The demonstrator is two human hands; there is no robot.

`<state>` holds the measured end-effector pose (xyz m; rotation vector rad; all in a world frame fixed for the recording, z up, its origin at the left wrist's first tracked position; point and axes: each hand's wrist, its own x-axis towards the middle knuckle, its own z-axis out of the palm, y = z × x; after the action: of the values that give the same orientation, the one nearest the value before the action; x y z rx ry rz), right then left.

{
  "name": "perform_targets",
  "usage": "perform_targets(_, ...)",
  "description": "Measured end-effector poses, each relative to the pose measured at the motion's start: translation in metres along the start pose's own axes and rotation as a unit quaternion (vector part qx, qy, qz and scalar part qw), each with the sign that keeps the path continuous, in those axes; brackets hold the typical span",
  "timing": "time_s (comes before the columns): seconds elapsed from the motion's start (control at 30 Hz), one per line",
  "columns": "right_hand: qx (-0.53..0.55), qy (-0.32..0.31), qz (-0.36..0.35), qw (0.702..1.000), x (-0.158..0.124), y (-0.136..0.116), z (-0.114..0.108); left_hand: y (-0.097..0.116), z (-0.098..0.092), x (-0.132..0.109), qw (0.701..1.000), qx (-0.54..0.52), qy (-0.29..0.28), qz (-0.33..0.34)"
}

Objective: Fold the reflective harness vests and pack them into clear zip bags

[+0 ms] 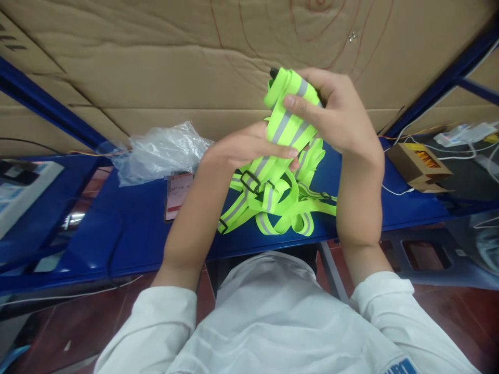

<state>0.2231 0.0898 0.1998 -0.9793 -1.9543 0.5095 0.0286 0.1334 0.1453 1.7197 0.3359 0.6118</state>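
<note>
Straight ahead, loose loops of the reflective strap (pixel 280 208) cover the worktop (pixel 128 234). Left, between them and a crumpled plastic bag (pixel 163 150), you have bare blue surface. Right, a small cardboard box (pixel 419 166) and white cables (pixel 462 157) crowd the edge. A cardboard wall (pixel 156 67) closes the back.

two hands (pixel 249 150) (pixel 339 119), one neon strap harness (pixel 273 200), one plastic bag (pixel 159 153), one cardboard box (pixel 419 166)

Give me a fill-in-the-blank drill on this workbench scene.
The left hand and right hand both hold a neon harness with grey reflective ____.
Its loose loops rest on the ____ table.
The crumpled plastic bag lies ____ of the hands.
The small cardboard box sits ____ of them.
Missing: stripes; blue; left; right.
</note>
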Motion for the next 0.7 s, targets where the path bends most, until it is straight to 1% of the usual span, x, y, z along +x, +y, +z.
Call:
perform_targets(0.13,0.118,-0.002,0.053,0.992,0.004,0.01,0.002,0.005,-0.006,-0.005,0.998,0.054,0.005,-0.031)
perform_targets(0.23,0.151,0.005,0.073,0.986,0.009,0.019,0.008,0.013,-0.011,-0.012,0.993,0.11,0.006,-0.036)
perform_targets(0.3,0.154,0.003,0.075,0.985,0.01,0.021,0.01,0.02,-0.015,-0.017,0.988,0.148,-0.008,-0.034)
perform_targets(0.37,0.165,-0.016,0.07,0.984,0.011,0.021,0.01,0.026,-0.018,-0.02,0.983,0.174,-0.033,-0.036)
perform_targets(0.43,0.186,-0.032,0.064,0.98,0.01,0.019,0.01,0.031,-0.019,-0.022,0.982,0.179,-0.057,-0.035)
perform_targets(0.53,0.214,-0.03,0.078,0.973,0.01,0.02,0.014,0.034,-0.019,-0.023,0.983,0.168,-0.071,-0.012)
perform_targets(0.6,0.208,-0.025,0.076,0.975,0.012,0.022,0.018,0.034,-0.02,-0.023,0.983,0.163,-0.087,0.007)
perform_targets(0.7,0.109,0.012,0.016,0.994,0.013,0.023,0.02,0.031,-0.023,-0.023,0.981,0.165,-0.098,0.043)
